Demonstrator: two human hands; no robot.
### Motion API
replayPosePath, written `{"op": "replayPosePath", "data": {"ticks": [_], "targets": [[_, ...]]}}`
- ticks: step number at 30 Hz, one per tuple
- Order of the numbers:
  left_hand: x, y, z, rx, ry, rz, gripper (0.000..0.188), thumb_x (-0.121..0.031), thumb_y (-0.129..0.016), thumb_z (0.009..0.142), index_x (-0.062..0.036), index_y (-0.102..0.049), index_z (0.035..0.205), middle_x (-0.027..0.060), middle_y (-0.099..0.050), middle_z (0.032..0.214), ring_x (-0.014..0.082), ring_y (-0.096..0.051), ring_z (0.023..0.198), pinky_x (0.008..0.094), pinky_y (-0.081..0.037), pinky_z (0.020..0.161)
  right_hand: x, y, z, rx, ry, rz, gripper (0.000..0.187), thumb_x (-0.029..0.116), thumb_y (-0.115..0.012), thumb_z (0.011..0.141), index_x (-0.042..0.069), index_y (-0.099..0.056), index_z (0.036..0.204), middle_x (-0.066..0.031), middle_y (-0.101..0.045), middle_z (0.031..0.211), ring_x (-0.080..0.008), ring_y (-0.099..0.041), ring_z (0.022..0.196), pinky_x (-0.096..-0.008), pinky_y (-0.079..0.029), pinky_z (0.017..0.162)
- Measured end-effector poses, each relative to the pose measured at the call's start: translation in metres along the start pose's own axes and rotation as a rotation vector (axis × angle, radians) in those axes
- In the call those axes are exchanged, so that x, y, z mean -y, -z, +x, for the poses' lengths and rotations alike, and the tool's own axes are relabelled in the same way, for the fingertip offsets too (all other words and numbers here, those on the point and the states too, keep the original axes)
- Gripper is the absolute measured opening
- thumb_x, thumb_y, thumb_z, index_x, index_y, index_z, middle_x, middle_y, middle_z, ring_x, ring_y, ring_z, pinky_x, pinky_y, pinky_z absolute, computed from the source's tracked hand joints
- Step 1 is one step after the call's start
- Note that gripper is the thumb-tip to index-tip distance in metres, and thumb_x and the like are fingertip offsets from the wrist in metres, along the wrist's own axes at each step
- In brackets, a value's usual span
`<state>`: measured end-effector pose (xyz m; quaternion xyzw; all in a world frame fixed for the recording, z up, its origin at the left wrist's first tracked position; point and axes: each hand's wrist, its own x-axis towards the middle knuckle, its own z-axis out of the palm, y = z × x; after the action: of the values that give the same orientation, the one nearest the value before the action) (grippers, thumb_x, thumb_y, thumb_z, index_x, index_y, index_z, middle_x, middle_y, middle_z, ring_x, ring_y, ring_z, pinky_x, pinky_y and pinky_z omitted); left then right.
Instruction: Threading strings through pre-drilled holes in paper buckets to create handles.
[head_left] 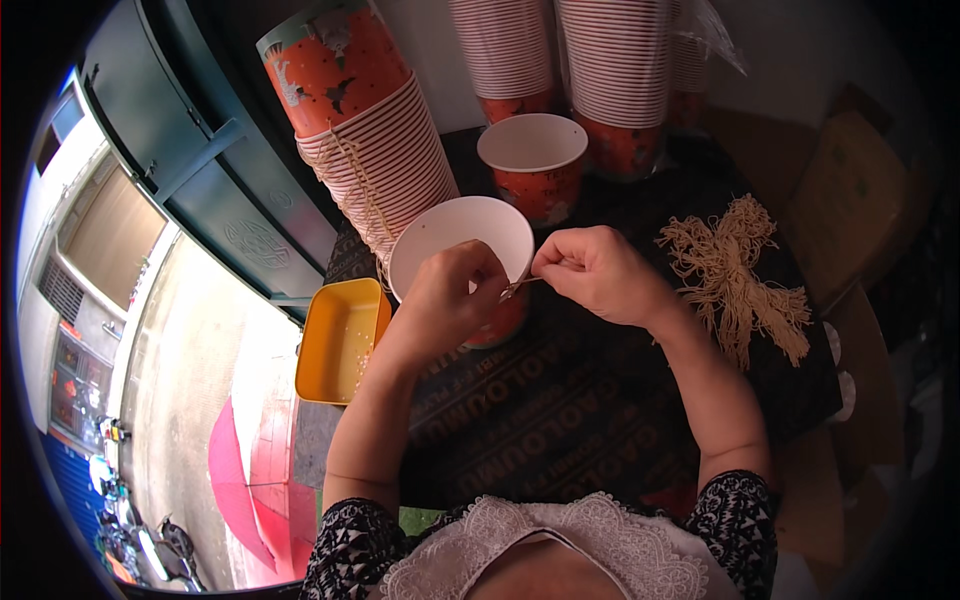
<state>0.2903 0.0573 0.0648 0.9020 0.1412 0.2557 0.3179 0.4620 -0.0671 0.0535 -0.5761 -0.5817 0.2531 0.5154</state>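
A white-lined orange paper bucket (pixel 490 222) stands in front of me. My left hand (pixel 446 305) is closed at its near right rim, its fingertips pinched together. A short piece of thin light string (pixel 522 284) runs from those fingertips to my right hand (pixel 600 274), whose thumb and forefinger pinch its other end. How the string meets the bucket is hidden behind my left hand. Off to the right lies a loose bundle of beige strings (pixel 738 280). A yellow plastic box (pixel 322 355) with small pale bits inside sits to the left of my left forearm.
A tall leaning stack of paper buckets (pixel 385 165) with strings hanging down its side rises behind on the left. Another bucket (pixel 533 185) stands farther back, before plastic-wrapped stacks (pixel 618 60). A dark printed cloth (pixel 560 400) covers the table. A green metal door (pixel 230 190) is at left.
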Motion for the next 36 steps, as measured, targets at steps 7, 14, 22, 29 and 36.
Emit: {"op": "replayPosePath", "data": {"ticks": [7,14,22,29,36], "targets": [[0.005,0.001,-0.001,0.013,-0.01,-0.047,0.008,-0.005,-0.063,0.078,0.002,-0.063,0.081,0.0133,-0.065,0.074,0.0239,-0.064,0.069,0.0331,-0.05,0.065,0.004,0.006,-0.004,0.054,0.003,-0.312,0.017,0.001,-0.055,0.083,-0.001,-0.067,0.094,-0.0091,-0.066,0.071,-0.0136,-0.061,0.063,-0.0287,-0.048,0.061],[0.006,0.002,0.001,0.029,0.031,-0.011,0.008,-0.005,-0.062,0.078,0.0024,-0.063,0.082,0.0139,-0.064,0.075,0.0245,-0.064,0.069,0.0337,-0.05,0.064,0.001,0.011,-0.006,0.148,0.021,-0.553,0.021,0.001,-0.052,0.077,0.004,-0.069,0.089,-0.0127,-0.069,0.075,-0.0263,-0.067,0.069,-0.0348,-0.052,0.065],[0.015,-0.004,0.0,0.026,0.014,0.006,0.009,-0.005,-0.06,0.077,0.0033,-0.061,0.08,0.0182,-0.062,0.073,0.0318,-0.062,0.07,0.0378,-0.048,0.063,0.006,0.01,-0.007,0.24,0.094,-0.549,0.01,0.001,-0.053,0.071,0.004,-0.062,0.072,-0.0128,-0.062,0.065,-0.0282,-0.063,0.061,-0.0364,-0.048,0.058],[0.014,-0.009,0.002,0.013,0.004,0.001,0.007,-0.003,-0.059,0.076,0.0034,-0.06,0.078,0.0185,-0.062,0.072,0.0317,-0.062,0.069,0.0379,-0.048,0.063,0.0,0.002,-0.006,0.398,0.13,-0.538,0.007,0.0,-0.055,0.068,0.004,-0.061,0.067,-0.0134,-0.06,0.061,-0.0289,-0.061,0.058,-0.0372,-0.047,0.055],[0.015,-0.012,0.003,0.04,0.004,0.062,0.008,-0.004,-0.059,0.075,0.0034,-0.06,0.078,0.0208,-0.062,0.072,0.0343,-0.062,0.069,0.0392,-0.048,0.062,-0.001,0.001,-0.004,0.457,0.071,-0.483,0.015,0.001,-0.053,0.07,0.003,-0.067,0.073,-0.0122,-0.066,0.066,-0.0269,-0.065,0.062,-0.0355,-0.05,0.059]]}}
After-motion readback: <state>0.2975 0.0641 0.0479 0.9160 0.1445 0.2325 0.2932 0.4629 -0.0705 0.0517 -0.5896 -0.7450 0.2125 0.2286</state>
